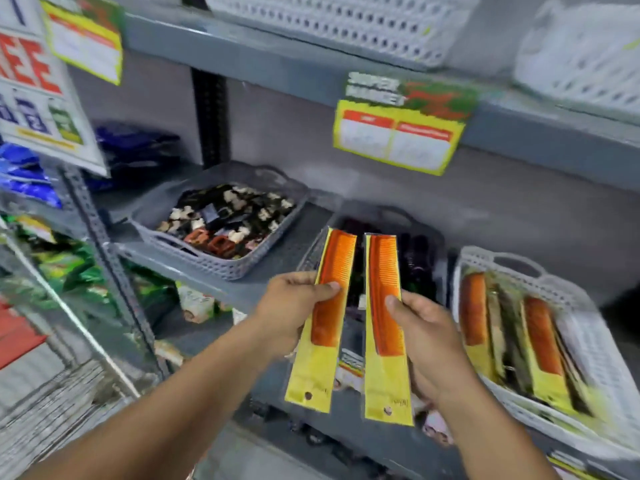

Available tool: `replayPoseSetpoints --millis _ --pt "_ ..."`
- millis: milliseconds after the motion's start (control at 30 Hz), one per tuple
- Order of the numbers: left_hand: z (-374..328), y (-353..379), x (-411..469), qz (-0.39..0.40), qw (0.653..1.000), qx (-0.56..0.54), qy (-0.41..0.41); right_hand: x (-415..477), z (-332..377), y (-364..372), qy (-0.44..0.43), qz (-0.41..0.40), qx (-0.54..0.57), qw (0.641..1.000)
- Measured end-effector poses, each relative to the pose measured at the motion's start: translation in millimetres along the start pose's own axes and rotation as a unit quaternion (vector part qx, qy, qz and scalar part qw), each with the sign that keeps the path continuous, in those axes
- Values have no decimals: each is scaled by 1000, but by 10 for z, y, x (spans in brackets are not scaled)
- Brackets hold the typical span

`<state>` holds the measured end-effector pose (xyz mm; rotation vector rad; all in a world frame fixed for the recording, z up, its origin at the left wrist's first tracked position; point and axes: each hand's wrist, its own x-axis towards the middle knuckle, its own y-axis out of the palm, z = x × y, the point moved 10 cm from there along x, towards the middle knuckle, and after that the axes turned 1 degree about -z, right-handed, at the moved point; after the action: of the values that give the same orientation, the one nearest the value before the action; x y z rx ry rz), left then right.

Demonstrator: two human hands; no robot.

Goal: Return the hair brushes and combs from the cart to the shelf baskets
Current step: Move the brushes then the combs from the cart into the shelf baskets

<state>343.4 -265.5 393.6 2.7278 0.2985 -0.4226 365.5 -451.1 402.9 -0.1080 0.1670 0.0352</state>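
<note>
Two packaged combs are in the hands, one in each. The left hand (289, 308) grips the left comb (329, 292) at about the middle of the pack, with the thumb pressed on the front. The right hand (427, 336) grips the right comb (384, 299) in the same way, thumb on the front and fingers behind. The two packs stand almost upright, side by side but apart, in front of the middle shelf.

Each comb is orange with fine teeth along one long side. It sits in a long narrow yellow sleeve, clear over the comb, with a small round hanging hole near the bottom end.

On the shelf (277, 258) behind the hands I count three baskets. The grey basket (221, 265) on the left holds many small hair clips in black, white and brown. The dark basket (420, 233) in the middle is directly behind the two held combs; it holds dark things, maybe brushes, but the view is too blurred to be sure. The white basket (588, 327) on the right, beside the right hand, holds at least two more orange combs in the same yellow packs, lying flat among other packs.

On the upper shelf stand two white baskets, and two yellow price tags hang from its front edge.
</note>
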Motion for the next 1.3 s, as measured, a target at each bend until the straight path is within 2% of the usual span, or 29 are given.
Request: replayPoseSetpoints --millis 133,267,467,667,800,967,1067,1300 --pt "93 728 189 39 999 18 -25 63 115 -661 -25 -69 0 997" --pt "200 1199 414 30 997 65 -43 115 179 -1239 -34 -123 -8 992" --pt "371 1986 620 66 991 104 -57 233 172 -2054 -43 -190 -49 980" --pt "655 2448 956 31 983 173 -48 524 -86 -2583 -4 -209 -92 973" --pt "731 2716 869 38 964 262 -27 648 -216 -2759 21 -232 -145 962" --pt "841 2811 837 12 949 316 -9 748 -453 -2822 57 -242 -213 945" --pt "871 2809 855 -2 939 344 -2 740 -493 -2770 72 -237 -211 946" --pt "937 2799 868 -3 916 402 -15 824 -506 -2708 55 -217 -308 925"
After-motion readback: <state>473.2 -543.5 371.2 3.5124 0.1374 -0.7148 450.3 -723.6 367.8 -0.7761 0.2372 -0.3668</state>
